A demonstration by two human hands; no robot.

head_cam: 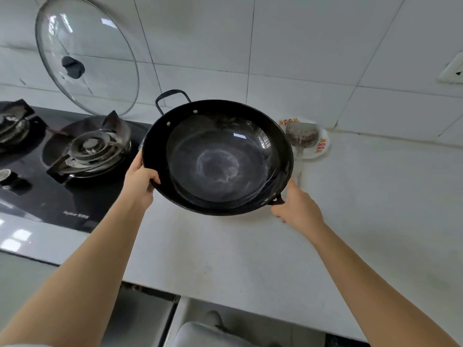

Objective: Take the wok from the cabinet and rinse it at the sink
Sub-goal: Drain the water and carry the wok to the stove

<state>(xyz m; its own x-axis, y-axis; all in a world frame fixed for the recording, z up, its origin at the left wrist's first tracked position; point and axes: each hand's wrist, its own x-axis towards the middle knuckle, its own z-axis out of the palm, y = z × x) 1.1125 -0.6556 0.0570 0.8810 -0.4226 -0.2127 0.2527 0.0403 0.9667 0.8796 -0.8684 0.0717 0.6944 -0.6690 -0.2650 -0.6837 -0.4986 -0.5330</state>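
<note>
A black wok (217, 156) with two loop handles hangs tilted above the white countertop (250, 259), its inside facing me. My left hand (140, 180) grips its left rim, thumb curled over the edge. My right hand (298, 206) holds the near-right loop handle, fingers curled under it. The far handle (172, 97) sticks up free. No sink or cabinet interior is in view.
A black glass gas hob (62, 171) with burners lies to the left. A glass lid (86, 55) leans on the tiled wall behind it. A white plate with a metal spatula (304, 137) sits behind the wok at right. A wall socket (452, 71) is far right.
</note>
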